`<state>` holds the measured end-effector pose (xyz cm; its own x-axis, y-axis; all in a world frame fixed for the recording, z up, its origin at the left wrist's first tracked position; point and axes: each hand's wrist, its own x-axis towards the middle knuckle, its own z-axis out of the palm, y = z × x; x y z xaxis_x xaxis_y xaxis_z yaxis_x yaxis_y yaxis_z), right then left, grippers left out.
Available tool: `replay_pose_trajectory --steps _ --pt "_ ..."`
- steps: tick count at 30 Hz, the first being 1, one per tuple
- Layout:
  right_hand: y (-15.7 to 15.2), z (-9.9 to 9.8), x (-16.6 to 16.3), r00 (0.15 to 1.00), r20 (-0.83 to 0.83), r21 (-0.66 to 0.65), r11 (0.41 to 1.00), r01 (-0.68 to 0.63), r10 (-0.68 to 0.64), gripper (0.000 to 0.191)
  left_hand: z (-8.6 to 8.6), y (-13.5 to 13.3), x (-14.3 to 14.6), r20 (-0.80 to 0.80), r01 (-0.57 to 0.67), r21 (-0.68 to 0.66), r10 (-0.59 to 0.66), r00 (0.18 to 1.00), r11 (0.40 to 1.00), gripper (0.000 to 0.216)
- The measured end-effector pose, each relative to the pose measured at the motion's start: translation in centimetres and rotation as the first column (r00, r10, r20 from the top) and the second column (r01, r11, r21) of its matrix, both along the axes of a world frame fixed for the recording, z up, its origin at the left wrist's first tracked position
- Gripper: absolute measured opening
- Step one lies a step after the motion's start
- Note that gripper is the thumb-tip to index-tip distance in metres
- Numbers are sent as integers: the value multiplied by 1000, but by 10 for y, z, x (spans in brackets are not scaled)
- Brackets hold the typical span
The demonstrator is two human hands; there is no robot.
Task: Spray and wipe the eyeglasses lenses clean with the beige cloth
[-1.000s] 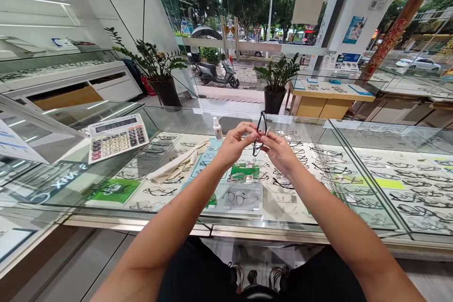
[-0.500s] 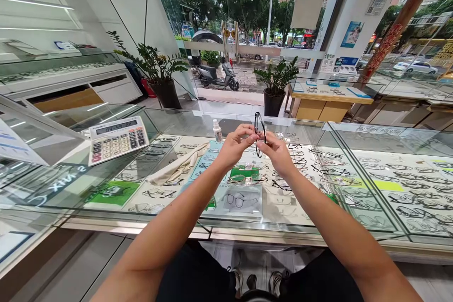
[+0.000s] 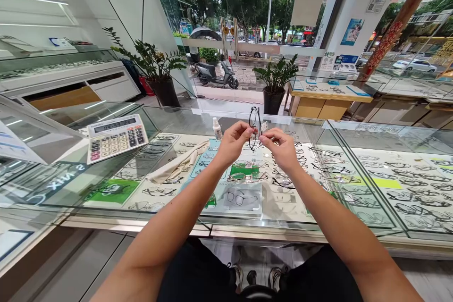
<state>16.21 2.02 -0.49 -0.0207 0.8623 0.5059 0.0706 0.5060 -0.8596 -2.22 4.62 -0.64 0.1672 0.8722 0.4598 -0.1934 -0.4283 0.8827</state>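
Note:
A pair of black-rimmed glasses (image 3: 254, 122) is held upright above the glass counter (image 3: 198, 120), turned on end. My left hand (image 3: 231, 142) pinches the frame from the left with closed fingers. My right hand (image 3: 281, 147) pinches it from the right, and a small white tag (image 3: 264, 126) shows by its fingertips. Both hands meet over the middle of the display case.
A calculator (image 3: 115, 136) lies on the counter at left. A small white bottle (image 3: 216, 128) and a beige cloth (image 3: 179, 163) sit near my hands. Several glasses fill the case under the glass (image 3: 354, 170). Potted plants (image 3: 276, 82) stand beyond by the window.
The glasses have risen slightly and turned between my fingers. A small white tag now shows at my right fingertips. Both hands keep their pinch.

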Motion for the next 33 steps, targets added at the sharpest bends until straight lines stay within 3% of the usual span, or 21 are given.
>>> replay_pose_trajectory --steps 5,8,11,15,20,24,29,33 --pt "4 5 15 980 -45 -85 978 189 -194 29 -1 2 -3 -72 -79 52 83 994 995 50" --pt "6 10 24 927 -35 33 926 375 -374 29 -3 2 -2 -180 -102 89 117 977 991 47" --pt "5 10 24 887 -6 160 875 457 -462 53 -6 0 1 -240 -72 98 94 966 993 41" --pt "1 -1 11 865 141 276 858 433 -482 74 -7 -2 7 -162 -21 46 28 986 999 45" --pt "-3 -9 2 800 279 411 819 400 -531 57 -6 -3 8 -101 -36 24 39 994 999 47" --pt "-5 -9 1 728 335 461 778 427 -598 54 -10 -5 11 -155 -68 96 83 985 993 38" --pt "-5 -11 0 687 410 421 793 441 -600 46 -14 -6 14 -138 -115 150 135 981 982 34" --pt "-3 -15 1 688 512 324 857 399 -514 42 -10 -4 11 -16 -178 123 181 983 976 37"
